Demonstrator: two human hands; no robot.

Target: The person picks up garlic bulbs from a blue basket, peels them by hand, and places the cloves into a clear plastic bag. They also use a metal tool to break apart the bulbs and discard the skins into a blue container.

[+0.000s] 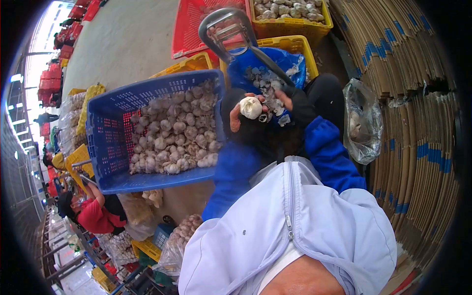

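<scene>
A whitish garlic bulb (250,107) sits in my left hand (235,118), whose fingers are wrapped round it. Close by on the right is my right hand (284,100), in a dark cuff, with its fingers curled and slightly blurred; what they hold, if anything, is hidden. A small dark ring-like thing (264,117) shows just under the bulb. Loose garlic skins (270,86) lie beneath and beyond my hands, in a blue plastic bag (238,65) lining a yellow crate (309,51). A grey padded curved bar (268,61) crosses above the bag.
On my left stands a large blue crate (105,132) with many garlic bulbs (172,129). A red crate (184,29) and another yellow crate (322,30) are ahead. Stacked cardboard (418,147) and a clear plastic bag (364,123) line my right. A person in red (98,214) is at far left.
</scene>
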